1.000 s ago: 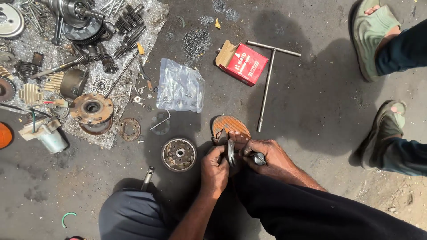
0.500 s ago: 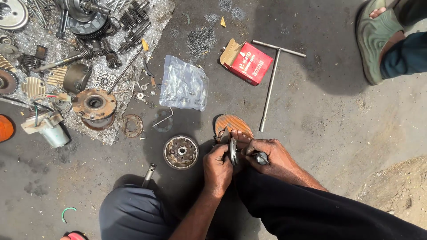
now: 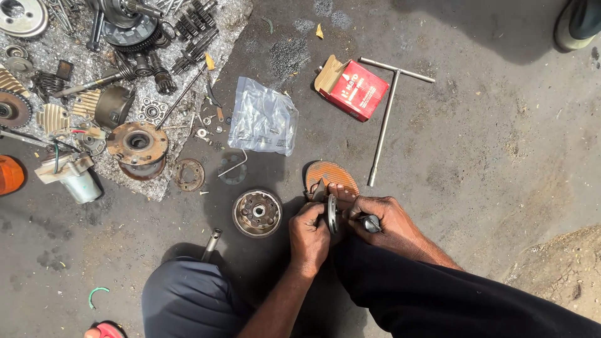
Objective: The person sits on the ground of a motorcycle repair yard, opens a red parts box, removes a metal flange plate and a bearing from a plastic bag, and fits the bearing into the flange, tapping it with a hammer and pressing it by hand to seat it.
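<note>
Beside both hands' disc (image 3: pixel 331 213): clutch drum (image 3: pixel 257 213) (sandal (image 3: pixel 332 178) behind).

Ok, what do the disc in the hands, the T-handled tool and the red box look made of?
Disc: likely steel, dull grey, seen edge-on between left hand and right hand. T-handled tool: bare metal, grey sheen, some grime. Red box: cardboard, printed red, brown raw flap open.

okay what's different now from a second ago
The other person's sandalled feet have drawn back to the top right corner; only one shows now. Both hands, left hand and right hand, still grip the metal disc by the sandal. Floor parts unmoved.
</note>
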